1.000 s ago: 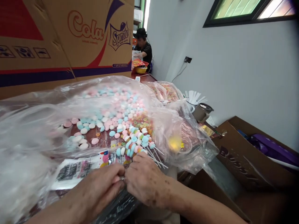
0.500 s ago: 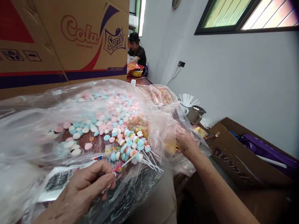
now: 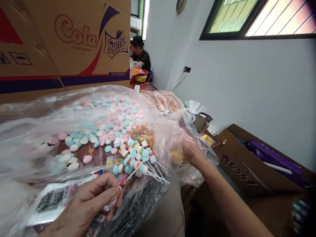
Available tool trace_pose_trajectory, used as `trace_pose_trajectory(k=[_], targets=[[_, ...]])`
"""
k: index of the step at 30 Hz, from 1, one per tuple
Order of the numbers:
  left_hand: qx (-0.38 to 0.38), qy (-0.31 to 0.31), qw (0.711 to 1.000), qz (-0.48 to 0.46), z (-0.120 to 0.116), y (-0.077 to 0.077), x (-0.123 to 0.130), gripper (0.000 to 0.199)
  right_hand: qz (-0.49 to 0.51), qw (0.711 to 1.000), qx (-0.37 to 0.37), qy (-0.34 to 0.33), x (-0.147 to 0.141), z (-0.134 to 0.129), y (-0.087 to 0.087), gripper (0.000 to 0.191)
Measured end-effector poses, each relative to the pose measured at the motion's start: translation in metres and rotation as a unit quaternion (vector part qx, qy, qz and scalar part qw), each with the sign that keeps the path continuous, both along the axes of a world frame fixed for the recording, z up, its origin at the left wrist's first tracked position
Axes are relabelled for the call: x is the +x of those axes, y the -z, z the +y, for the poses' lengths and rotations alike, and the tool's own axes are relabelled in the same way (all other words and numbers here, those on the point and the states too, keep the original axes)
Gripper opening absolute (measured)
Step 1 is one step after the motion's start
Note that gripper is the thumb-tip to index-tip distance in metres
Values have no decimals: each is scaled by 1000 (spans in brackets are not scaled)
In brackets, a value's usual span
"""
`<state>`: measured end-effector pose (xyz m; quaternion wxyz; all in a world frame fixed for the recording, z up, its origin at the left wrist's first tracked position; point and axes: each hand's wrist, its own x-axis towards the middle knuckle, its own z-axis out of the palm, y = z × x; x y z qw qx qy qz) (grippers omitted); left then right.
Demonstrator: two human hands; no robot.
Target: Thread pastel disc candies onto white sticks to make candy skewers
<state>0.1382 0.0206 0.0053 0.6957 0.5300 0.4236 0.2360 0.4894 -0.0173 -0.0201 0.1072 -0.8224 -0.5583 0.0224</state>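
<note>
My left hand [image 3: 92, 200] pinches a small printed candy wrapper with a white stick [image 3: 130, 173] at the near edge of the table. My right hand [image 3: 191, 152] reaches into a clear plastic bag [image 3: 195, 131] at the right, fingers hidden behind the film near a yellow item [image 3: 176, 156]. A pile of finished candy sticks [image 3: 138, 159] with pastel pieces lies between my hands. Loose pink, blue and white candies [image 3: 108, 131] are spread over a clear plastic sheet [image 3: 37, 138].
Large cardboard boxes [image 3: 66, 42] printed Cola and Sprite stand behind. A cup of white sticks [image 3: 195, 108] and a grey mug [image 3: 202, 121] sit at the right. An open brown box [image 3: 259, 164] lies below right. Another person [image 3: 138, 54] sits at the far end.
My hands were together at the near edge; my right hand has moved right into the plastic bag and stays there. My left hand keeps the wrapper and stick.
</note>
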Motion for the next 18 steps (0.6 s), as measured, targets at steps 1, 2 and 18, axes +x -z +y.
trace_pose_trajectory(k=[1,2,18], targets=[[-6,-3,1000,-1,0,-1,1,32,7,1000,16,3,2,-1,0,23],[-16,-6,1000,-3,-1,-2,1,32,16,999,34,6,4,-3,0,23],[-21,8,998,-54,-5,-2,6,26,76,897,409,148,-7,-40,-5,33]])
